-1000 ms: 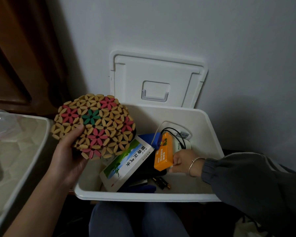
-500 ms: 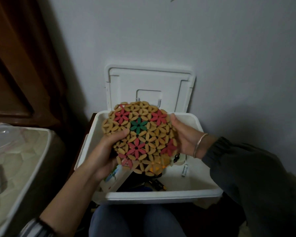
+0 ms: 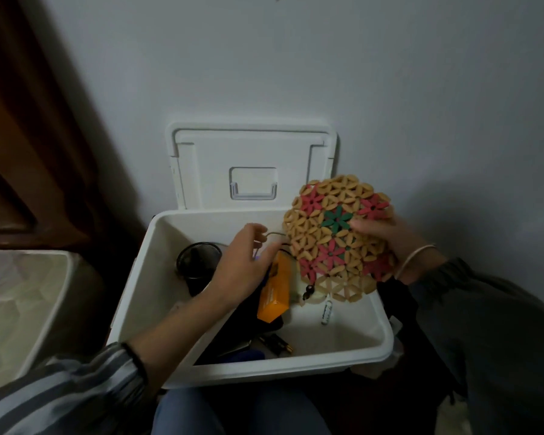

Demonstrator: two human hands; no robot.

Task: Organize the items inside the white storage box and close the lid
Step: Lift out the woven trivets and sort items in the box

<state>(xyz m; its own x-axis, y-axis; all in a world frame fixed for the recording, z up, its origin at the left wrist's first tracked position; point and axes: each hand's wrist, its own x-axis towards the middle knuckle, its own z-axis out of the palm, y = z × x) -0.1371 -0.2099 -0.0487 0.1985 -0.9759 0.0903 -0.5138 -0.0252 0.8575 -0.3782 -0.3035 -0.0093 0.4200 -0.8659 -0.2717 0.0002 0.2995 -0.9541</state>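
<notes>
Over the white storage box (image 3: 248,365), your right hand (image 3: 387,246) holds the flower mat (image 3: 338,243) by its edge. Your left hand (image 3: 245,265) is open, reaching down by the orange box (image 3: 275,293). That mat looks light and stiff, so keep holding its rim. Behind, the lid (image 3: 252,164) stands open.

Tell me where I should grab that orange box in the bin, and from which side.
Grip the orange box across its two long narrow sides, coming down from above. It stands on edge, leaning among dark items, top exposed, and the left hand is already right beside it.
</notes>
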